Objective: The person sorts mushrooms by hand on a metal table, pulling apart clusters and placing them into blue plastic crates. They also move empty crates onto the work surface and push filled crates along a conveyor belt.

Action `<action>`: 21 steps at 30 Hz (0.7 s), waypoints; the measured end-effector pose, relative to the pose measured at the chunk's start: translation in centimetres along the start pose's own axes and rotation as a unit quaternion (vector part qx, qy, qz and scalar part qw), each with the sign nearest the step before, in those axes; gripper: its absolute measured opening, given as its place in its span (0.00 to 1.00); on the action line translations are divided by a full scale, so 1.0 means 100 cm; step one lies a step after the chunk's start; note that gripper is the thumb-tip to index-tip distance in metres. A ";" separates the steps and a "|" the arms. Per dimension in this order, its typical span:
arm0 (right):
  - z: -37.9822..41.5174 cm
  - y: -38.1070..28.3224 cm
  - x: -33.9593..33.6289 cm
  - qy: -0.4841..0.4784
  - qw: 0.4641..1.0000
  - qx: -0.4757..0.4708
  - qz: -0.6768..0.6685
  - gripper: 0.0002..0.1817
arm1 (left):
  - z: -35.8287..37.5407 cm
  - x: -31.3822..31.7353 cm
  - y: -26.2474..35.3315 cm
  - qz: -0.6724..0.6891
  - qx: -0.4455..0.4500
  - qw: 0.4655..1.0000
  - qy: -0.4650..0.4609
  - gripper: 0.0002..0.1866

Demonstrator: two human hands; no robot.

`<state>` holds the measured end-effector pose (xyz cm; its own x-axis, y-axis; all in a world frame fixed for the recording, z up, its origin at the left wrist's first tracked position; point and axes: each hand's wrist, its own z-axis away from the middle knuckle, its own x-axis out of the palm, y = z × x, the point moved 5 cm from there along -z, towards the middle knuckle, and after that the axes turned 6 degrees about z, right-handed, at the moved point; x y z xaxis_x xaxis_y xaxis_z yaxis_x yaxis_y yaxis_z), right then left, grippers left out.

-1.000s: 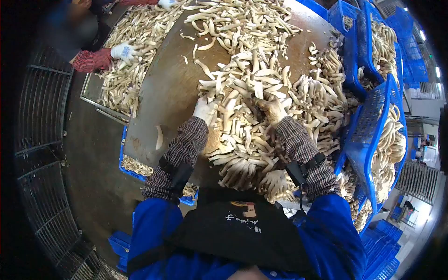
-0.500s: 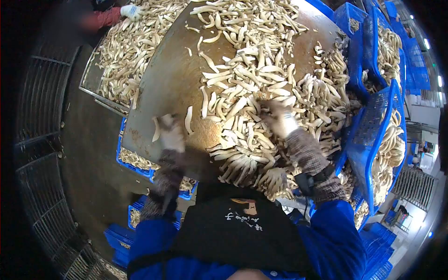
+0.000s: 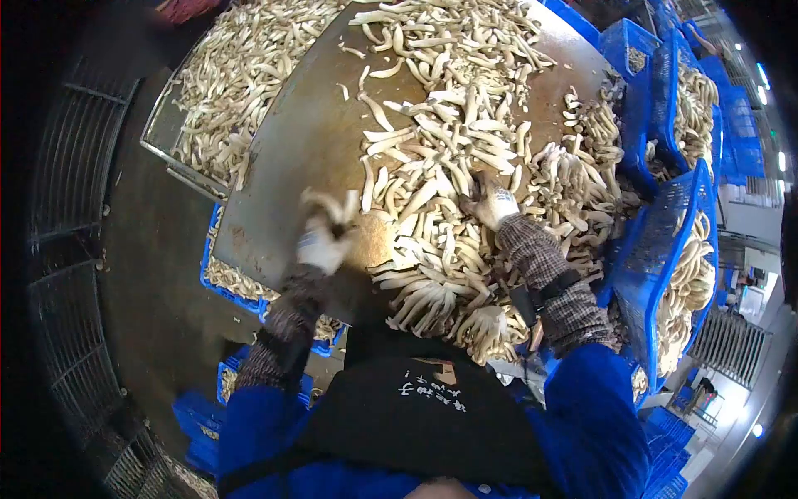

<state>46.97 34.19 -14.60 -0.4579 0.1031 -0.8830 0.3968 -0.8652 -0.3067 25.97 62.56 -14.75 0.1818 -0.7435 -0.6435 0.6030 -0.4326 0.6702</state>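
My left hand [image 3: 322,243], in a pale glove and smeared by motion, is over the bare metal left of the main pile. A curved pale mushroom [image 3: 322,200] shows at its fingers, and another mushroom stem [image 3: 351,205] lies against the fingertips. My right hand [image 3: 497,205], gloved with dark-stained fingertips, reaches into the heap of long mushrooms [image 3: 432,195]. Its fingers are curled together; whatever lies between them is hidden. Below the hands, fanned mushroom clusters [image 3: 431,298] lie close to my apron.
The metal table [image 3: 287,179] bears the heap. Blue crates [image 3: 657,258] of mushrooms line the right side, and another blue crate [image 3: 237,287] stands below the left edge. A second mushroom-covered table [image 3: 179,133] is at upper left, beside a person's red sleeve [image 3: 187,8].
My left hand has moved right and turned toward the pile. My right hand stays at about the same place in the heap. The other person's gloved hand has left view.
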 end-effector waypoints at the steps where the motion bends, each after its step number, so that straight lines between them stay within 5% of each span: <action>1: 0.002 0.002 0.001 -0.043 0.997 0.061 -0.014 0.37 | -0.016 0.032 0.024 0.030 0.099 0.993 -0.060 0.28; 2: 0.004 0.001 -0.001 -0.083 0.989 0.120 -0.028 0.35 | -0.011 0.048 0.059 0.116 0.054 0.986 -0.107 0.26; 3: 0.009 -0.013 -0.006 -0.053 0.986 0.109 -0.112 0.32 | -0.031 0.086 0.059 0.133 0.108 0.974 -0.148 0.32; 6: 0.002 -0.010 0.017 0.010 0.931 0.169 -0.323 0.25 | -0.068 0.163 0.092 0.267 0.088 0.950 -0.136 0.19; 7: -0.003 0.008 0.033 0.030 0.778 0.209 -0.591 0.24 | -0.087 0.191 0.089 0.342 0.064 0.925 -0.155 0.16; 8: -0.005 0.018 0.030 0.007 0.696 0.194 -0.691 0.21 | -0.114 0.219 0.088 0.463 0.015 0.847 -0.262 0.11; 9: -0.003 0.023 0.021 -0.004 0.700 0.174 -0.693 0.19 | -0.139 0.246 0.086 0.555 -0.062 0.751 -0.352 0.06; 10: -0.002 0.029 0.014 -0.014 0.703 0.154 -0.694 0.17 | -0.114 0.197 0.110 0.667 -0.118 0.669 -0.307 0.17; 12: -0.009 0.049 0.030 -0.021 0.747 0.058 -0.662 0.15 | -0.085 0.168 0.158 0.743 -0.126 0.583 -0.305 0.14; 13: -0.006 0.049 0.028 -0.011 0.778 0.046 -0.626 0.15 | -0.072 0.158 0.169 0.719 -0.153 0.608 -0.300 0.12; 14: 0.005 0.023 0.012 -0.058 0.709 0.147 -0.687 0.16 | -0.079 0.190 0.143 0.633 -0.210 0.667 -0.332 0.12; 15: 0.013 0.006 -0.011 -0.031 0.905 -0.134 -0.404 0.17 | -0.065 0.173 0.156 0.619 -0.196 0.699 -0.299 0.13; 16: 0.014 0.007 -0.007 -0.021 0.904 -0.097 -0.416 0.16 | -0.049 0.154 0.169 0.604 -0.184 0.729 -0.264 0.14; 17: 0.015 0.008 -0.003 -0.010 0.901 -0.061 -0.430 0.16 | -0.057 0.164 0.155 0.631 -0.164 0.700 -0.292 0.15; 18: 0.013 0.018 0.019 -0.098 0.796 0.116 -0.586 0.16 | -0.069 0.181 0.133 0.673 -0.179 0.662 -0.278 0.15; 19: 0.021 0.021 0.024 -0.072 0.777 0.175 -0.600 0.15 | -0.059 0.175 0.131 0.720 -0.197 0.583 -0.319 0.14; 20: 0.023 0.025 0.019 -0.093 0.790 0.133 -0.591 0.16 | -0.061 0.177 0.123 0.658 -0.173 0.670 -0.298 0.13; 21: 0.021 0.027 0.030 -0.088 0.748 0.166 -0.637 0.16 | -0.062 0.177 0.117 0.583 -0.154 0.749 -0.276 0.12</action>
<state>45.00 31.10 -17.31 -0.4059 0.9060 0.1201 -0.6563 -0.1975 -0.7282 41.02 47.51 -20.56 0.4269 -0.6588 0.6194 0.4506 0.7489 0.4859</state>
